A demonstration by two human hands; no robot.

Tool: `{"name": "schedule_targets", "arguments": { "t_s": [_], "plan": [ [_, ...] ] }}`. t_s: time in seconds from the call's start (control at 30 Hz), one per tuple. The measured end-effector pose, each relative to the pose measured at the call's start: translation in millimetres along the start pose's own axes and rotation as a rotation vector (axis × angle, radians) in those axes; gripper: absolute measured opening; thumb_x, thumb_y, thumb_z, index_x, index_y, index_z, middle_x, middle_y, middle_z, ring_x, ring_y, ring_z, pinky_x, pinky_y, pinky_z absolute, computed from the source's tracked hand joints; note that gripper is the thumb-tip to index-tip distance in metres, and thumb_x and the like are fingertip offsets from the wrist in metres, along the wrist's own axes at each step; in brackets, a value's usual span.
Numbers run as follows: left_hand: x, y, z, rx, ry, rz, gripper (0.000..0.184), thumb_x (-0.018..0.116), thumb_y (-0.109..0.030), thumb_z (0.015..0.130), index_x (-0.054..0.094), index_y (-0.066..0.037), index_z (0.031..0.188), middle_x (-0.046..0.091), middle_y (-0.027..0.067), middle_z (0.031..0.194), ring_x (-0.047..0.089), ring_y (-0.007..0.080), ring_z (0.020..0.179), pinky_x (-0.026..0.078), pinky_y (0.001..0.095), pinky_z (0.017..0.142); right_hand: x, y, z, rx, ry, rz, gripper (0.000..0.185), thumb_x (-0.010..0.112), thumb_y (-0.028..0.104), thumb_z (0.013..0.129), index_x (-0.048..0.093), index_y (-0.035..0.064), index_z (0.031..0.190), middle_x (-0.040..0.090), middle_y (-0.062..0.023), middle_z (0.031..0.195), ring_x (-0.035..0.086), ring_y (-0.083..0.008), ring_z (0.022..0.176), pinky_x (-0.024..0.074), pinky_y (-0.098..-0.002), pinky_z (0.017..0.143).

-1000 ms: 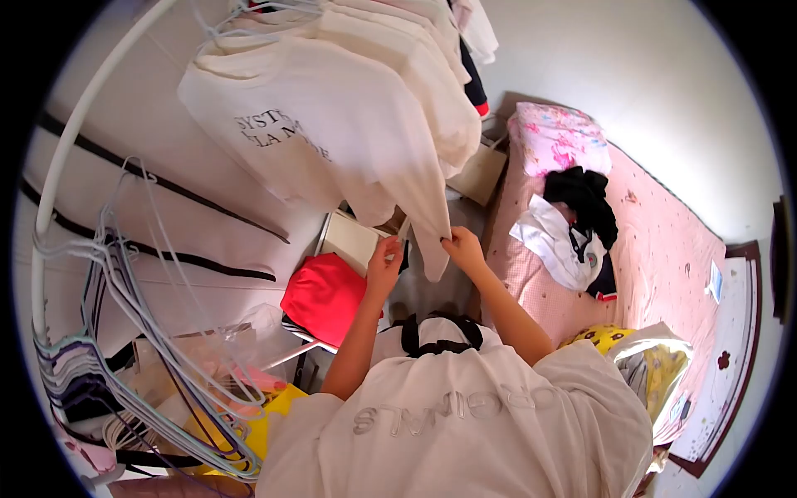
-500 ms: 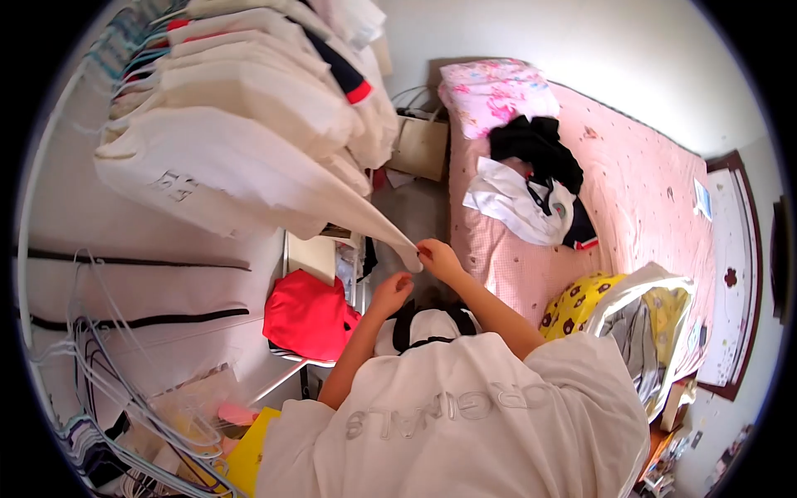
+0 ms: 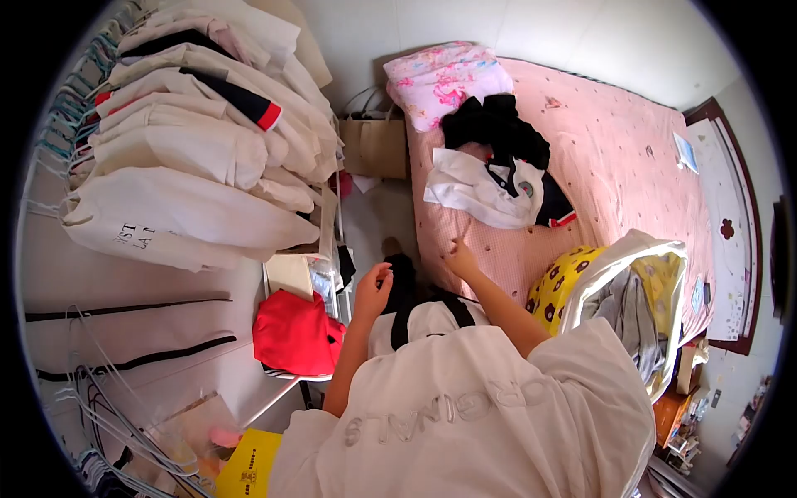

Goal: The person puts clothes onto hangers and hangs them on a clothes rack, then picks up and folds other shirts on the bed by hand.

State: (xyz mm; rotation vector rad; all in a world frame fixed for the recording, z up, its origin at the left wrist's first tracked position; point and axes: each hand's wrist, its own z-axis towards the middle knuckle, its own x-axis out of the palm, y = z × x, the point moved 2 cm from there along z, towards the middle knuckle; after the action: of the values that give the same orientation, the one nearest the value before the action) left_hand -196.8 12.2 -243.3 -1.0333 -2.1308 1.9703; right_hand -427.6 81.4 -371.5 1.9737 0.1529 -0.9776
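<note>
Both my hands are in front of my body, holding nothing. My left hand point(image 3: 374, 286) is raised near the end of the clothes rack, its fingers loosely bent and apart. My right hand point(image 3: 463, 259) is by the bed's near side, with its index finger stretched out. To the left, a white long-sleeved shirt point(image 3: 183, 212) with dark lettering hangs first in a row of pale garments point(image 3: 191, 137); its sleeve end lies apart from both hands. On the pink bed point(image 3: 614, 166), a white shirt with dark trim point(image 3: 486, 191) lies beside a black garment point(image 3: 498, 129).
A yellow-patterned laundry basket point(image 3: 573, 278) with grey clothing point(image 3: 618, 307) stands at my right. A red cloth point(image 3: 295, 332) lies on a stand to the left. Loose hangers point(image 3: 124, 415) hang at lower left. A beige bag point(image 3: 374, 148) sits between rack and bed.
My right hand has let go of the white shirt's sleeve and moved right. The sleeve has dropped back toward the rack. The view has shifted, and my left hand is slightly further left.
</note>
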Motion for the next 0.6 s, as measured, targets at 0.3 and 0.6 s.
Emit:
{"name": "schedule_targets", "arguments": {
  "t_s": [0.3, 0.6],
  "plan": [
    [-33.7, -13.4, 32.9, 0.169, -0.203, 0.233, 0.03, 0.053, -0.008, 0.078, 0.05, -0.003, 0.107, 0.06, 0.0114, 0.091, 0.056, 0.0215, 0.084, 0.043, 0.0295, 0.077, -50.8, -92.2, 70.0, 0.216, -0.466, 0.089, 0.073, 0.068, 0.025, 0.061, 0.036, -0.0113, 0.116, 0.046, -0.0292, 0.112, 0.045, -0.0389, 0.106, 0.0337, -0.0396, 0.092],
    [10.2, -57.6, 54.0, 0.362, -0.085, 0.144, 0.047, 0.057, -0.01, 0.075, 0.041, -0.005, 0.119, 0.049, 0.0117, 0.11, 0.054, 0.0217, 0.09, 0.044, 0.0317, 0.075, -90.9, -88.9, 136.9, 0.349, -0.199, 0.094, 0.07, 0.068, 0.024, 0.06, 0.04, -0.0091, 0.115, 0.047, -0.0282, 0.111, 0.046, -0.0363, 0.106, 0.0386, -0.0377, 0.088]
  ]
}}
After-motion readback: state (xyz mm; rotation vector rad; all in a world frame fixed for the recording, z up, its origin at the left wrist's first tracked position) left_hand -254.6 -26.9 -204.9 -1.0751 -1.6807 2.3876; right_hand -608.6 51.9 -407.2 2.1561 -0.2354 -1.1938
